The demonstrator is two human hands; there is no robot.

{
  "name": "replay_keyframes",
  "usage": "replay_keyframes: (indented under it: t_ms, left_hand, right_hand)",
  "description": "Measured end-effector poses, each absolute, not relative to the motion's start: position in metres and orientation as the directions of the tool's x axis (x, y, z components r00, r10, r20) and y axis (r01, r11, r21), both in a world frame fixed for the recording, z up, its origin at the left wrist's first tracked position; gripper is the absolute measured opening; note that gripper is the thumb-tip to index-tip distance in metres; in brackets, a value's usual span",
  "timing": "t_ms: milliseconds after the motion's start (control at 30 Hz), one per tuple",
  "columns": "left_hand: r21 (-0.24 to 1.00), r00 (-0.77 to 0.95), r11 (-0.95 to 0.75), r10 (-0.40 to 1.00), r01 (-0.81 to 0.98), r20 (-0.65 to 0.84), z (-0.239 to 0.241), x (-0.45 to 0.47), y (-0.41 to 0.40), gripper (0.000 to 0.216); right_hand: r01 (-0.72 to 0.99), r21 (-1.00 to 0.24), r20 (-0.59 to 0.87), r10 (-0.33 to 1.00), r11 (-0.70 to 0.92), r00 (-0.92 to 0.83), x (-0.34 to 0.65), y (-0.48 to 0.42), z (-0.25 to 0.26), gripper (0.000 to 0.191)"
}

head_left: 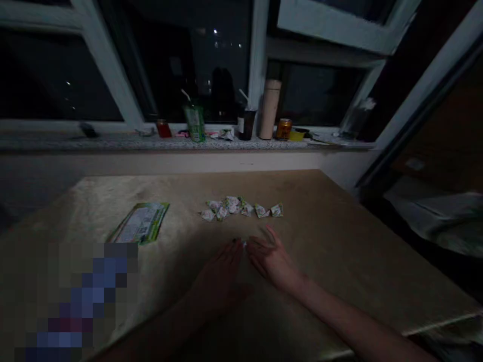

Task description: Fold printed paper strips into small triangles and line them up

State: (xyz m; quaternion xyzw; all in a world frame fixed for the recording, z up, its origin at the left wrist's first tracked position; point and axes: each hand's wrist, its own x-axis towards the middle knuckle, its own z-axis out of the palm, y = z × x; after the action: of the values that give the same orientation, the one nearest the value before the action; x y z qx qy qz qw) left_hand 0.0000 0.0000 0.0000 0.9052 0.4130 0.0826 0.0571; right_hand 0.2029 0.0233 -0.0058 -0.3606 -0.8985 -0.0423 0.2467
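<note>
Both my hands rest on the tan table (339, 236), fingertips meeting near its middle. My left hand (221, 274) and my right hand (269, 259) pinch a small pale scrap (244, 244) between their fingertips; in the dim light I cannot make out what it is. Just beyond the fingers lies a row of several small folded paper pieces (241, 207), white with green print. A flat green and white paper sheet (140, 222) lies to the left of them.
A stone window sill (113, 143) runs behind the table with a green bottle (195, 122), a red can (163, 128), a dark cup (246, 123), a tall beige flask (270, 109) and an orange can (283, 128). A blurred patch covers the lower left.
</note>
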Motion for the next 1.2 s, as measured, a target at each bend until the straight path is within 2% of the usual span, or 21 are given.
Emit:
replay_keyframes:
  t_ms: [167,367,600,867,1033,1200]
  left_hand:
    - [0.222,0.670,-0.683,0.729,0.696,0.142,-0.004,-0.003,0.000,0.079]
    - [0.252,0.679,-0.674,0.729,0.694,0.079,0.004,-0.006,-0.001,0.081]
    - [0.180,0.648,-0.661,0.750,0.729,0.128,0.001,-0.006,-0.004,0.075]
    - [0.120,0.637,-0.641,0.767,0.758,0.079,0.012,-0.009,-0.007,0.078]
    - [0.114,0.647,-0.653,0.757,0.748,0.093,0.010,-0.012,-0.006,0.077]
    - [0.068,0.655,-0.663,0.748,0.746,0.104,0.007,-0.014,-0.006,0.077]
  right_hand:
    - [0.684,-0.123,0.517,0.635,0.719,-0.575,0.198,0.020,-0.012,0.025]
    - [0.677,-0.209,0.466,0.681,0.705,-0.565,0.202,0.020,-0.014,0.029]
    - [0.658,-0.240,0.469,0.678,0.714,-0.566,0.200,0.022,-0.011,0.026]
    - [0.657,-0.172,0.471,0.647,0.734,-0.599,0.197,0.022,-0.010,0.025]
    - [0.635,-0.213,0.482,0.645,0.742,-0.593,0.198,0.023,-0.015,0.029]
    - [0.612,-0.258,0.431,0.656,0.748,-0.620,0.197,0.025,-0.014,0.030]
